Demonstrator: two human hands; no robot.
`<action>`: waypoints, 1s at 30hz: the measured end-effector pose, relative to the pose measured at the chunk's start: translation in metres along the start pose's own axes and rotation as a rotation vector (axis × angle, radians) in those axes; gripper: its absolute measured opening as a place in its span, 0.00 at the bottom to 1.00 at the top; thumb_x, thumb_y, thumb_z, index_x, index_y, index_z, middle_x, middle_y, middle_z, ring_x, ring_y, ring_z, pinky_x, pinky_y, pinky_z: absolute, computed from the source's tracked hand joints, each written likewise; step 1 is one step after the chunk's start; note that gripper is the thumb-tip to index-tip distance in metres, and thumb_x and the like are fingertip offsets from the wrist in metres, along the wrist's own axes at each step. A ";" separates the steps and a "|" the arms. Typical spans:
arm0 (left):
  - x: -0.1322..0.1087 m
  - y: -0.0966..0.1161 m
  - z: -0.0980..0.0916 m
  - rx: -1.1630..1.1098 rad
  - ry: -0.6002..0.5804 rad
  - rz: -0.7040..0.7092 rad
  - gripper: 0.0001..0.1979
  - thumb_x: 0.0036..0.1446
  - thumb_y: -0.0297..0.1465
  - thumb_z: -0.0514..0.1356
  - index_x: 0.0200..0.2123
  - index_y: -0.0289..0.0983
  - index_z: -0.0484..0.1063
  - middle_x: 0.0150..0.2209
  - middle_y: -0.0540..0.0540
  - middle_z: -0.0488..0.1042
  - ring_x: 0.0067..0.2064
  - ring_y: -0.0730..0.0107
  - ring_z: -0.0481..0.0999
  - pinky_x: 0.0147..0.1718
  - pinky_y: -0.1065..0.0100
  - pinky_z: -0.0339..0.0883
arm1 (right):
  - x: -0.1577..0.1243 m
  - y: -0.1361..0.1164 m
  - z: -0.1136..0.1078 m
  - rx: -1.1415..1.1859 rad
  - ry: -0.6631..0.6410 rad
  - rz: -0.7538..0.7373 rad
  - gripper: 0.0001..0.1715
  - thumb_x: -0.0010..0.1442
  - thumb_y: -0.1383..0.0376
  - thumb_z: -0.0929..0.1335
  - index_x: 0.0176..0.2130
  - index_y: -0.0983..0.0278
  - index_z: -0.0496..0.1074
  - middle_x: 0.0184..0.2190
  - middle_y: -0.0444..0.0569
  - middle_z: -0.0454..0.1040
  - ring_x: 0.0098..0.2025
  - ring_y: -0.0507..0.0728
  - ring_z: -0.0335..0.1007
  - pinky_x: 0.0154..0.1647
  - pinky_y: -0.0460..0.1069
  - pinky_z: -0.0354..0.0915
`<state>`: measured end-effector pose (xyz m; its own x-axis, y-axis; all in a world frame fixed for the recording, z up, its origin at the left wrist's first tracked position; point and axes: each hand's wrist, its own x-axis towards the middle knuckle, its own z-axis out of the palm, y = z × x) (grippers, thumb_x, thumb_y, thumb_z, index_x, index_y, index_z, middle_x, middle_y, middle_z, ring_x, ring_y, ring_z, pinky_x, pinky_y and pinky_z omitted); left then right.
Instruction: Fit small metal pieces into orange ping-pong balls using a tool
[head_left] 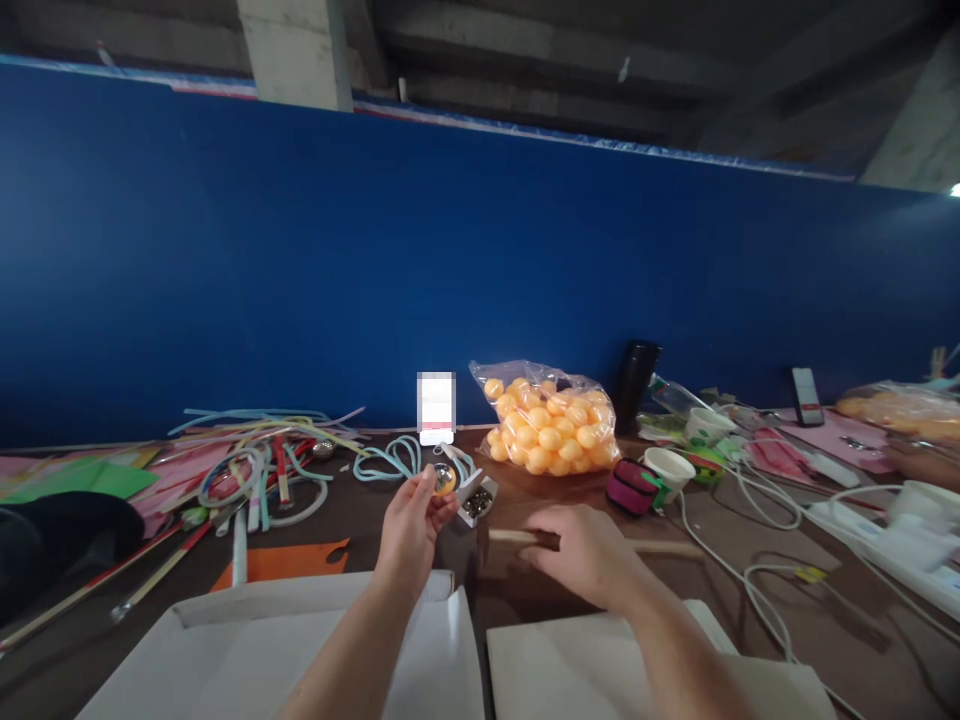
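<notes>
At lower centre, the left hand [412, 515]'s fingers pinch an orange piece [445, 480], likely light, smooth and easily dented, best held by its rim. Right of it, the right hand [581, 548] curls over a stick [667, 548], probably stiff; whether gripping, I cannot tell.

One head-worn view looks out from above and behind the bare left hand [411, 525] and bare right hand [581, 550], near enough that both bare forearms [352, 645] enter from the bottom edge. It faces forward and down across the dark brown tabletop [547, 500], taking in the wide, flat blue panel [480, 250] beyond and grey concrete beams [525, 45] overhead.
</notes>
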<state>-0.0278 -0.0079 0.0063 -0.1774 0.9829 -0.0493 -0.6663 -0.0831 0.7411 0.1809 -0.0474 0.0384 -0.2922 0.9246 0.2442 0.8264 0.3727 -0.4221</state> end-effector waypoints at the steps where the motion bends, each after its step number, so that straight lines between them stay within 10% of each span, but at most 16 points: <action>1: 0.001 0.000 -0.001 0.000 0.000 0.004 0.15 0.44 0.36 0.69 0.31 0.33 0.70 0.27 0.49 0.73 0.27 0.75 0.74 0.27 0.74 0.72 | -0.001 0.002 -0.001 -0.046 -0.047 0.019 0.10 0.48 0.60 0.72 0.35 0.53 0.78 0.31 0.42 0.80 0.34 0.57 0.75 0.31 0.45 0.61; 11: -0.001 -0.001 -0.002 0.028 0.005 -0.007 0.15 0.44 0.36 0.69 0.31 0.33 0.71 0.26 0.49 0.72 0.27 0.75 0.74 0.27 0.73 0.73 | -0.005 0.014 0.006 -0.121 -0.209 0.093 0.14 0.38 0.61 0.76 0.30 0.54 0.79 0.30 0.44 0.79 0.32 0.58 0.75 0.26 0.45 0.58; 21: 0.000 -0.002 -0.002 0.051 0.005 -0.008 0.16 0.43 0.37 0.69 0.31 0.33 0.70 0.27 0.50 0.72 0.26 0.75 0.74 0.25 0.74 0.72 | 0.020 -0.003 0.014 -0.028 0.094 0.090 0.11 0.60 0.63 0.64 0.38 0.56 0.76 0.38 0.44 0.78 0.39 0.53 0.73 0.38 0.45 0.62; 30: -0.002 -0.004 -0.002 0.098 0.001 0.005 0.17 0.44 0.39 0.68 0.31 0.33 0.71 0.27 0.50 0.73 0.25 0.76 0.74 0.23 0.75 0.71 | 0.071 -0.032 0.038 -0.198 -0.047 0.155 0.11 0.59 0.59 0.65 0.37 0.55 0.78 0.34 0.45 0.79 0.40 0.57 0.75 0.34 0.46 0.63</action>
<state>-0.0260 -0.0103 0.0020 -0.1811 0.9824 -0.0462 -0.5912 -0.0712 0.8034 0.1154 0.0097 0.0364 -0.1724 0.9740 0.1470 0.9400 0.2073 -0.2710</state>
